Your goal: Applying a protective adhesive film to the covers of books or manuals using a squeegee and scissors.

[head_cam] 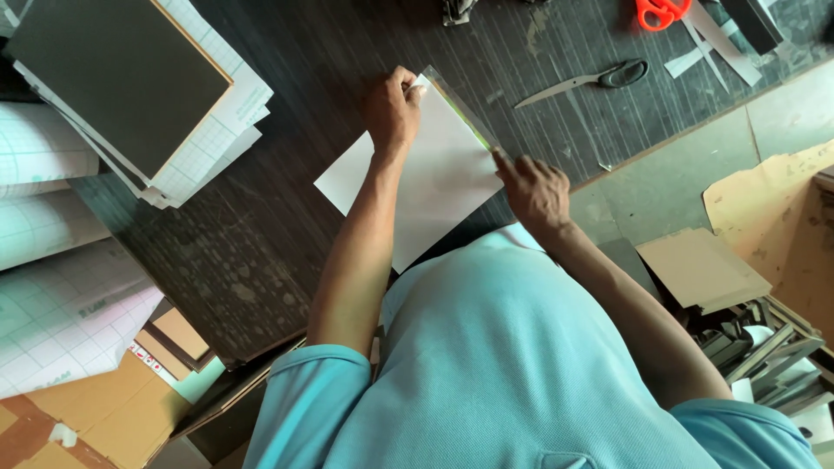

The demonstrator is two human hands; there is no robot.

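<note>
Head view: two bare hands work a white sheet (426, 174) on a dark wooden surface (287, 130).

The sheet lies tilted at the middle of the frame, a clear film strip (460, 108) with a green edge along its upper right side. The left hand (393, 108) presses down on the sheet's top corner, its grip closed flat over the film's end. The right hand (534, 191) sits at the sheet's right corner, forefinger stretched out onto the film edge, other fingers curled. Grey scissors (582, 81) lie open at upper right, well apart from the hands, with orange handles (660, 12) beyond them. A dark board on gridded sheets (130, 87) fills the upper left.
</note>
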